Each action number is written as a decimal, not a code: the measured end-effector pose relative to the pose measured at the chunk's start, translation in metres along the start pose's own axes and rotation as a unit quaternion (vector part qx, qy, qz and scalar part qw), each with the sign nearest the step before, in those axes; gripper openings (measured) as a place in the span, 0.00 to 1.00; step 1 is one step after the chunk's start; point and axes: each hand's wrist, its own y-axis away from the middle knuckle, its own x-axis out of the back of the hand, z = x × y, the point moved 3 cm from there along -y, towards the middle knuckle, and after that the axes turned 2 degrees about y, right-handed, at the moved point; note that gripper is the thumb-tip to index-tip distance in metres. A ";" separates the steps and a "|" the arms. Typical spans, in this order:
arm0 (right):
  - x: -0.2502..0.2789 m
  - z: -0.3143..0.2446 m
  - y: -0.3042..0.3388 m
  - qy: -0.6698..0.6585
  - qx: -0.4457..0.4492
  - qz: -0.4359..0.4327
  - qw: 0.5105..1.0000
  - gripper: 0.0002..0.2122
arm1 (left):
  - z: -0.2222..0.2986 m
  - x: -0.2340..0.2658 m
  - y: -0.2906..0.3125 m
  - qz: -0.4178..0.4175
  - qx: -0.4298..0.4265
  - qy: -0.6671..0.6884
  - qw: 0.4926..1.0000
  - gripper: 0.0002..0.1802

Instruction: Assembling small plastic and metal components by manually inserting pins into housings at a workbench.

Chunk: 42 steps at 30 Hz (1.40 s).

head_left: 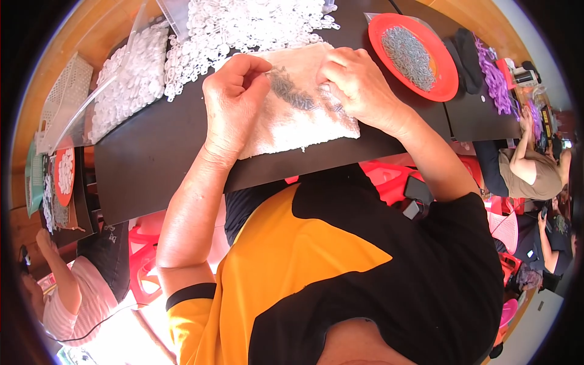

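A white cloth (pixel 274 134) lies on the dark table, bearing a loose heap of small grey metal pieces (pixel 292 94), perhaps screws or pins. Above the cloth's left side, my left hand (pixel 231 100) is closed, thumb and forefinger pinched together; whatever they hold is too small to make out. My right hand (pixel 359 85) rests over the right part of the cloth with its fingers curled in. What lies inside those fingers is hidden. A few more metal pieces show just below the right hand.
White plastic clips (pixel 243 24) spread beyond the cloth. A clear bag (pixel 131 76) of similar white pieces stands to the left. At the right is a red plate (pixel 447 79) with many small metal pieces. Other people sit at both sides, near purple strips (pixel 496 82).
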 end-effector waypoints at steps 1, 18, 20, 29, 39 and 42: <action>0.001 -0.001 0.000 0.006 0.008 -0.007 1.000 0.06 | 0.000 0.000 0.000 0.000 0.000 -0.002 1.000 0.07; 0.018 -0.025 -0.029 -0.021 0.063 0.088 0.994 0.03 | 0.008 -0.009 0.001 -0.119 0.130 0.153 0.972 0.06; 0.019 -0.033 -0.038 -0.027 0.086 0.100 0.991 0.04 | 0.010 -0.006 0.000 -0.114 0.168 0.180 0.963 0.06; 0.008 -0.040 -0.056 -0.031 0.096 0.137 0.985 0.05 | 0.007 0.006 -0.005 -0.065 0.277 0.286 0.915 0.07; -0.017 -0.015 -0.058 -0.460 -0.139 0.070 0.874 0.03 | 0.002 0.010 -0.007 -0.026 0.285 0.291 0.913 0.06; -0.017 0.005 -0.060 -0.453 -0.171 0.077 0.872 0.02 | 0.001 0.027 -0.017 0.044 0.223 0.193 0.955 0.04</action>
